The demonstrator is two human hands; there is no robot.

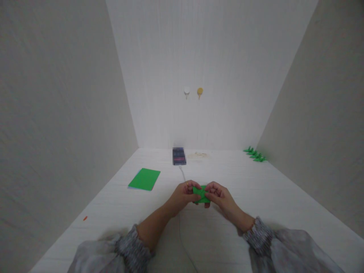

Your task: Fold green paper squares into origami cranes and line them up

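Observation:
A small folded piece of green paper (201,194) is held between my two hands, above the white table. My left hand (186,195) grips its left end, thumb on the near face and a ring on one finger. On the other end my right hand (218,194) pinches the paper between thumb and fingers. Creases cross the paper's face, though the fingers cover both its ends. To the left lies a stack of green paper sheets (145,179), flat on the table.
Several folded green paper pieces (255,154) sit at the back right by the wall. A pixelated dark device (179,156) stands at the back, with a white cable (182,237) running toward me. Two hooks, white (187,91) and yellow (200,91), are on the wall. An orange scrap (85,218) lies left.

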